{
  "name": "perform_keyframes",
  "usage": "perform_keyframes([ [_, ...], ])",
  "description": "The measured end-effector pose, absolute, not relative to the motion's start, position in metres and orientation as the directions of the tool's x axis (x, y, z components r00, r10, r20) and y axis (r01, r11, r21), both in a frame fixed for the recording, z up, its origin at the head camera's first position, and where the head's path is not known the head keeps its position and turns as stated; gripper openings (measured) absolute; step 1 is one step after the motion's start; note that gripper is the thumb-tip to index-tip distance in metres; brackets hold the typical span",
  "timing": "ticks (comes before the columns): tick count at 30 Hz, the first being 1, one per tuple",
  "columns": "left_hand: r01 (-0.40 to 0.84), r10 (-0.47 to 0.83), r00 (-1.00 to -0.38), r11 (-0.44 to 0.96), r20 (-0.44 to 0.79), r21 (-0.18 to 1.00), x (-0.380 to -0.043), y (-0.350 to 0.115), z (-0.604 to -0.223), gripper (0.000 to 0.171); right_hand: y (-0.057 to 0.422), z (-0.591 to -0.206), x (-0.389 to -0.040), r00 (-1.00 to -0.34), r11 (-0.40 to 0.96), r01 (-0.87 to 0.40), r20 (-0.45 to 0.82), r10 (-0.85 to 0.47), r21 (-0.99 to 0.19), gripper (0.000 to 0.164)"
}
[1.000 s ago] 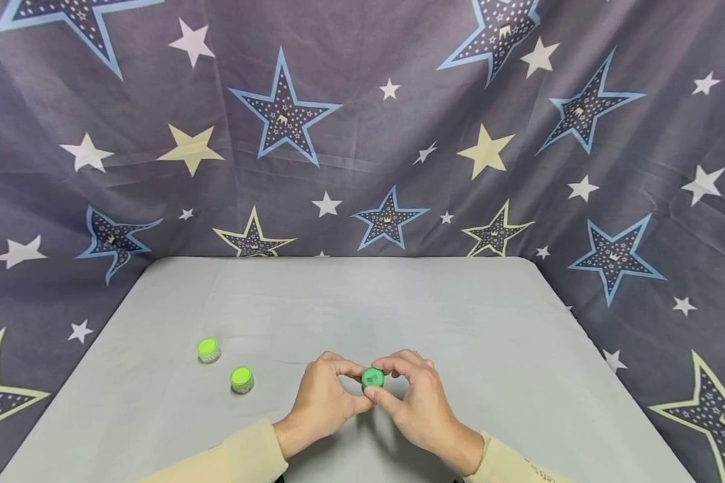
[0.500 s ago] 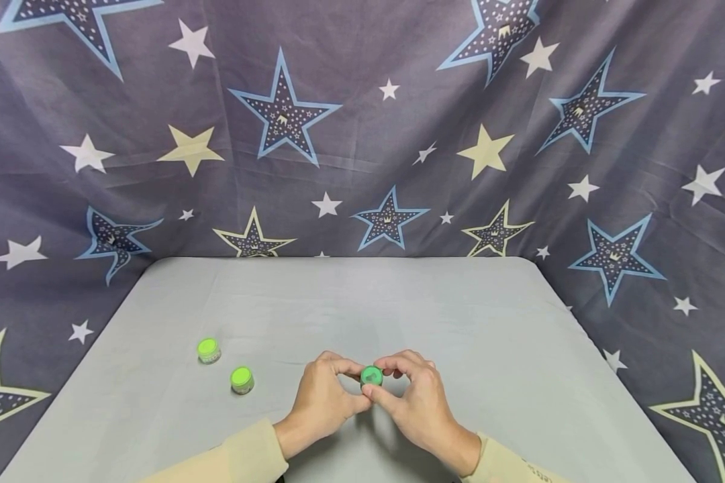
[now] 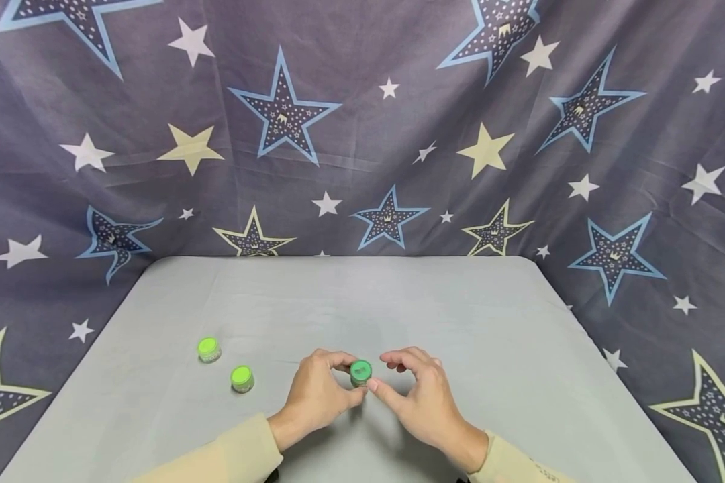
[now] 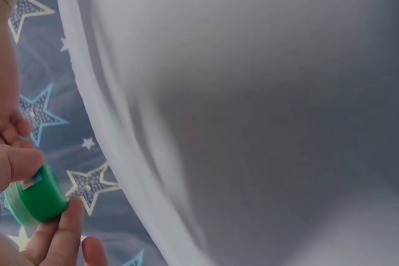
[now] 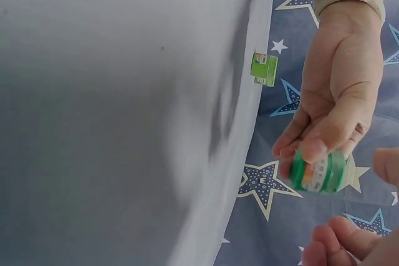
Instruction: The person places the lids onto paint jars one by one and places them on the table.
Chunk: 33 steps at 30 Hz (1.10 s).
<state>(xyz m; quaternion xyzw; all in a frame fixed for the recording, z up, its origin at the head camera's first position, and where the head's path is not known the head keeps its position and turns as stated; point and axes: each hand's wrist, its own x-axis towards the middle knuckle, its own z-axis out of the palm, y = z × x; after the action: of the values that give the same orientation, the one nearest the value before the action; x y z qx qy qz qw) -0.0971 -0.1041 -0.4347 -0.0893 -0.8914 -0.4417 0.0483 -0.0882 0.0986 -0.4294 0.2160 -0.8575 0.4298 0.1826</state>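
My left hand (image 3: pixel 317 396) holds a small jar (image 3: pixel 360 373) with a dark green lid, pinched between thumb and fingers. The jar is raised above the table, lid side toward the head camera. A printed label shows on the green jar (image 5: pixel 318 172) in the right wrist view. My right hand (image 3: pixel 425 402) is beside it, its thumb and fingers spread apart with nothing between them. In the right wrist view a small gap separates the right thumb (image 5: pixel 388 165) from the jar. The left wrist view shows the left fingertips (image 4: pixel 72 216) against the green lid.
Two small jars with lime-green lids stand on the table's left side, one farther back (image 3: pixel 208 349) and one nearer (image 3: pixel 242 379). The table (image 3: pixel 459 302) has a pale grey cover. A star-patterned curtain (image 3: pixel 350 134) hangs behind and along the sides.
The right hand has let go of the dark green-lidded jar, its fingers spreading away to the right. The left hand has shifted slightly left with the jar.
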Motion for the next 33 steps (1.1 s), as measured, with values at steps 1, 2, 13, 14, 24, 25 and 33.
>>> perform_keyframes([
  [1,0.199,0.117,-0.980,0.601,0.161,0.774,-0.098,-0.105,-0.434,0.028,0.099,-0.429,-0.088,-0.843,0.539,-0.523,0.493,-0.215,-0.660,0.034],
  [2,0.195,0.117,-0.981,0.608,0.156,0.770,-0.099,-0.107,-0.434,0.028,0.100,-0.429,-0.089,-0.846,0.541,-0.520,0.488,-0.216,-0.661,0.033],
  [13,0.111,0.066,-0.994,0.675,0.090,0.729,-0.112,-0.125,-0.431,0.027,0.108,-0.429,-0.092,-0.843,0.543,-0.523,0.492,-0.216,-0.657,0.029],
  [14,0.109,0.059,-0.994,0.686,0.095,0.719,-0.113,-0.126,-0.431,0.028,0.108,-0.430,-0.092,-0.840,0.546,-0.527,0.497,-0.218,-0.651,0.029],
  [24,0.088,0.061,-0.996,0.772,0.064,0.630,-0.120,-0.140,-0.436,0.022,0.118,-0.433,-0.092,-0.835,0.561,-0.527,0.513,-0.200,-0.639,0.029],
  [25,0.084,0.062,-0.996,0.780,0.057,0.620,-0.120,-0.141,-0.436,0.022,0.119,-0.433,-0.092,-0.836,0.562,-0.525,0.512,-0.200,-0.639,0.028],
  [33,0.096,0.104,-0.994,0.821,0.018,0.562,-0.120,-0.147,-0.437,0.024,0.121,-0.431,-0.091,-0.840,0.567,-0.519,0.505,-0.200,-0.639,0.028],
])
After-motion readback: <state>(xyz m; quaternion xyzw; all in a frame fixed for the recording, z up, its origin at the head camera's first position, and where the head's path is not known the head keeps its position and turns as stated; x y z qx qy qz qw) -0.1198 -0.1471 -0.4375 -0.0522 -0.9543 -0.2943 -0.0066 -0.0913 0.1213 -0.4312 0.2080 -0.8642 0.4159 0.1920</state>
